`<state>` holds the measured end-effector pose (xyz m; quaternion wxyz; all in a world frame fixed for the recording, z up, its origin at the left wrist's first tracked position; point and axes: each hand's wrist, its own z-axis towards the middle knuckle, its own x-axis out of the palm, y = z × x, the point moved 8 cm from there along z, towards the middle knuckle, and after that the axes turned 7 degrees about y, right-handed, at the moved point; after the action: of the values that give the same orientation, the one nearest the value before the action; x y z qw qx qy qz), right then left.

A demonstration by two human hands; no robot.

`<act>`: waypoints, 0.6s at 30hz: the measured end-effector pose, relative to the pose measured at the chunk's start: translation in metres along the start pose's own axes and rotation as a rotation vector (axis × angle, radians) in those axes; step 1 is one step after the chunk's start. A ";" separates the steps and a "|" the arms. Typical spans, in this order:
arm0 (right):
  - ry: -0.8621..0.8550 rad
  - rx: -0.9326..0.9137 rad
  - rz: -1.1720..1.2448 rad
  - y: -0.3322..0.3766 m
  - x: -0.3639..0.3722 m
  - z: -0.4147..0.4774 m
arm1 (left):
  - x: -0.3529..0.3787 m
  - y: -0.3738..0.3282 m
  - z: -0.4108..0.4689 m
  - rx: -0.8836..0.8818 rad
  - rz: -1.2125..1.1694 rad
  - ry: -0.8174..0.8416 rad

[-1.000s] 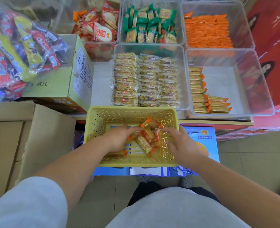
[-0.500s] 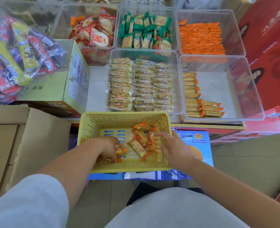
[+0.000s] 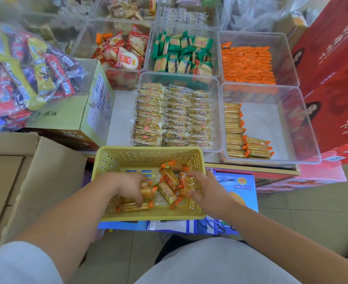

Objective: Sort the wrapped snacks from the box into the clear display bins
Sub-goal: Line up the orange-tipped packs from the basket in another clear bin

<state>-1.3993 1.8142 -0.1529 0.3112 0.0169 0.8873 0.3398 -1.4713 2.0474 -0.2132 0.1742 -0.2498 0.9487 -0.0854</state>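
A yellow plastic basket [image 3: 148,154] sits in front of me with several gold, orange-ended wrapped snacks [image 3: 168,190] in it. My left hand [image 3: 131,186] is down in the basket's left half, fingers closed over a stack of these snacks. My right hand [image 3: 204,189] rests at the basket's right side, fingertips pinching a snack by the wall. Behind the basket, a clear bin [image 3: 275,124] at the right holds neat rows of the same snacks along its left and front.
More clear bins hold pale wafer packs [image 3: 171,115], green packs [image 3: 182,54], red rice crackers [image 3: 122,52] and orange packs [image 3: 247,64]. A green carton [image 3: 77,117] with a bag of mixed sweets [image 3: 23,74] stands left. Red boxes [image 3: 332,78] stand right; a blue box [image 3: 240,187] lies under the basket.
My left hand has slid from the basket's middle to its left front and gathered a stack of snacks. The right hand stays at the right wall. The camera has tilted up slightly.
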 end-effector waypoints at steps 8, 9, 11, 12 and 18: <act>-0.197 -0.178 0.033 0.021 -0.053 -0.025 | -0.007 -0.045 -0.106 0.471 -1.154 -0.435; -0.165 -0.213 0.113 0.025 -0.058 -0.028 | -0.001 -0.055 -0.110 0.520 -1.327 -0.471; -0.021 -0.264 0.343 0.032 -0.062 -0.033 | 0.013 -0.083 -0.111 0.587 -1.582 -0.468; 0.063 -0.288 0.456 0.034 -0.062 -0.034 | 0.019 -0.100 -0.109 0.595 -1.647 -0.454; 0.186 -0.333 0.536 0.003 -0.095 -0.027 | 0.023 -0.194 -0.084 0.540 -1.779 -0.486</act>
<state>-1.3384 1.7774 -0.0839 0.1268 0.1679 0.8081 0.5501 -1.4352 1.8754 -0.0941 0.2894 -0.8405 0.2982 -0.3477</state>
